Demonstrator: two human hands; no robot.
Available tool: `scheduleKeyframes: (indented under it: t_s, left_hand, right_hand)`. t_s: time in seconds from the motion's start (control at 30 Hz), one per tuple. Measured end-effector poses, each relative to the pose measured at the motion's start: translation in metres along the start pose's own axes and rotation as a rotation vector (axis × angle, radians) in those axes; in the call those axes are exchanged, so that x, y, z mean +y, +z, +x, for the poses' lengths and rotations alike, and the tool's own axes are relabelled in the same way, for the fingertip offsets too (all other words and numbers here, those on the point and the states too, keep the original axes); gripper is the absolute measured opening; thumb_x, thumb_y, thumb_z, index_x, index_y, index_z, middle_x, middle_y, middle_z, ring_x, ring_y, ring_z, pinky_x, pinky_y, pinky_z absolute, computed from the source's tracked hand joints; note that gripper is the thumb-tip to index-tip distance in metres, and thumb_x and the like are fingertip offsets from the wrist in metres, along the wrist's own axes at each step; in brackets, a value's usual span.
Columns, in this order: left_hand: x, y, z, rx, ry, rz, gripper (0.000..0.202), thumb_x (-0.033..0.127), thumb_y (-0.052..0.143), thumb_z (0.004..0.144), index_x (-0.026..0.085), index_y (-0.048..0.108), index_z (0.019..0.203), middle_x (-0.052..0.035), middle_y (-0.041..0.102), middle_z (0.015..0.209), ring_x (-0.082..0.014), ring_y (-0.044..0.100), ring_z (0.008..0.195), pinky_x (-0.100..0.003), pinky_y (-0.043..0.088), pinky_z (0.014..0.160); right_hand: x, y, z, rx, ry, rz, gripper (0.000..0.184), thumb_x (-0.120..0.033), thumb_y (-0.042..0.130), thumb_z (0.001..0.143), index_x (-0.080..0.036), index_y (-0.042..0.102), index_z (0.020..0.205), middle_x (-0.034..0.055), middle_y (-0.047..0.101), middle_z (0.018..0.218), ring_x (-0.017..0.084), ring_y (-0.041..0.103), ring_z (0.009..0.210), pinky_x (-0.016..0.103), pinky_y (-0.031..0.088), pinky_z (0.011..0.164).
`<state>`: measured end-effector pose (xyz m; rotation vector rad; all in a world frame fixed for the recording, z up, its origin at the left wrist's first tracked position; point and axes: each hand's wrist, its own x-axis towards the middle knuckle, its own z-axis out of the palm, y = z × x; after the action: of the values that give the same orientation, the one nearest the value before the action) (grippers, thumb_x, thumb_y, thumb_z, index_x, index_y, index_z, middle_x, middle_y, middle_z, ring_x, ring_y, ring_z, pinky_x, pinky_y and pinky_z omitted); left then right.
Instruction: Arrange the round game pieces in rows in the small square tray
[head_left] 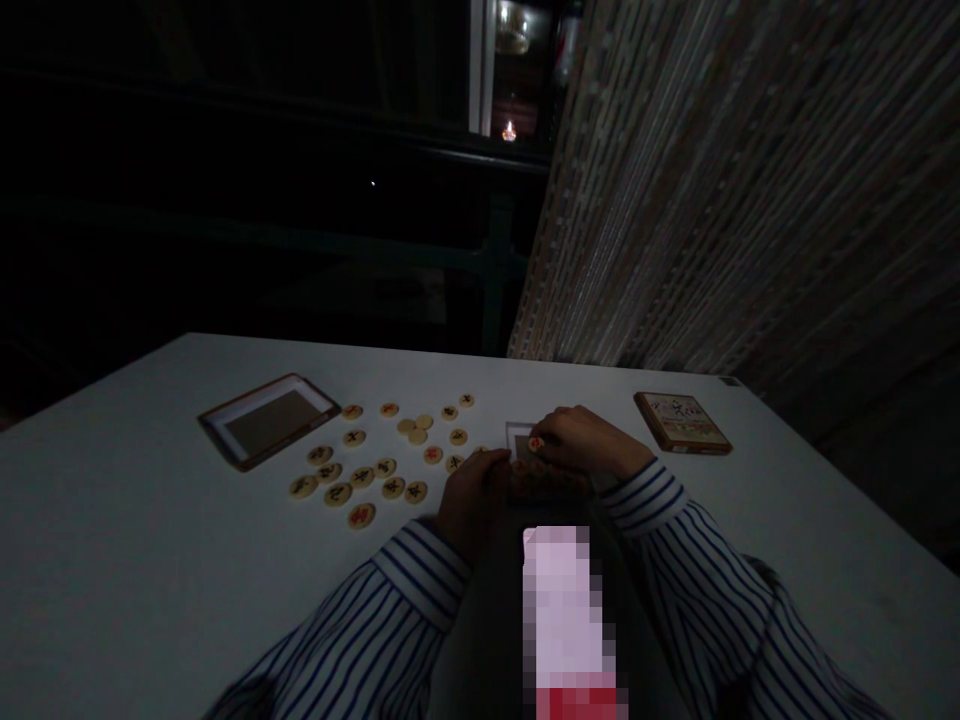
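My right hand (pixel 589 440) is over a small open box (pixel 519 430) and pinches a round xiangqi piece (pixel 536 443) with a red character. Inside the box, below that hand, lie dim rows of more pieces. My left hand (pixel 474 500) closes on the box's left side; its fingers are dark and partly hidden. To the left, many loose wooden xiangqi pieces (pixel 362 477) are spread over the white table (pixel 225 580). Some bear red characters, others black. A few plain discs (pixel 418 436) among them show no marking.
An open tray-like box part (pixel 270 420) rests at the back left. At the right is a closed box (pixel 682 422) with a printed top. A bead-string curtain (pixel 637 200) hangs behind the table. Near my body glows a pixelated bright patch (pixel 562 610). The room is dark.
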<state>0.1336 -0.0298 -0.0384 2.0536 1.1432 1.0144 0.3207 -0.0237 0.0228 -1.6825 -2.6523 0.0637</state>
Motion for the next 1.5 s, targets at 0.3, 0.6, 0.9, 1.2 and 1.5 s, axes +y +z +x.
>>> scheduleKeyframes:
  t_s: [0.3,0.6,0.9,1.2,1.5]
  left_hand:
    - [-0.002,0.0011,0.0006,-0.015,-0.002,0.024,0.023,0.023,0.043,0.078,0.016,0.06,0.092,-0.0069,0.064,0.09,-0.0176,0.058,0.084,-0.032,0.047,0.076]
    - [-0.0012,0.0011,-0.0004,0.004,0.011,0.044,0.021,0.019,0.043,0.077,0.016,0.06,0.091,-0.0052,0.065,0.09,-0.016,0.059,0.084,-0.031,0.048,0.075]
    - [-0.0036,0.0021,-0.0004,0.004,0.027,0.018,0.02,0.02,0.045,0.077,0.017,0.06,0.09,-0.0051,0.064,0.086,-0.0157,0.059,0.081,-0.031,0.049,0.073]
    - [-0.0051,0.0024,-0.0001,0.016,0.04,0.029,0.021,0.02,0.046,0.077,0.016,0.06,0.091,-0.0048,0.065,0.087,-0.0157,0.059,0.081,-0.031,0.049,0.074]
    - [-0.0033,0.0022,-0.0005,0.02,0.031,0.026,0.02,0.02,0.045,0.077,0.016,0.06,0.09,-0.005,0.064,0.086,-0.0159,0.059,0.08,-0.031,0.049,0.073]
  right_hand:
    - [-0.0018,-0.0002,0.0007,-0.043,0.008,-0.028,0.028,-0.032,0.04,0.082,-0.02,0.062,0.094,0.0074,0.065,0.09,0.019,0.056,0.084,0.027,0.035,0.069]
    - [-0.0002,0.0005,0.0016,-0.084,0.013,-0.047,0.03,-0.032,0.039,0.082,-0.021,0.06,0.101,0.0066,0.063,0.096,0.019,0.055,0.089,0.028,0.034,0.072]
    - [0.0,0.0011,0.0024,-0.104,0.024,-0.034,0.03,-0.031,0.04,0.081,-0.022,0.06,0.102,0.0067,0.063,0.098,0.019,0.055,0.091,0.027,0.034,0.074]
    - [0.0011,0.0001,0.0014,-0.107,0.012,-0.031,0.029,-0.031,0.039,0.081,-0.023,0.06,0.1,0.005,0.064,0.096,0.018,0.055,0.088,0.027,0.034,0.072]
    - [0.0025,0.0001,0.0022,-0.059,-0.009,-0.015,0.031,-0.034,0.039,0.082,-0.021,0.059,0.103,0.0061,0.063,0.099,0.019,0.054,0.092,0.028,0.034,0.075]
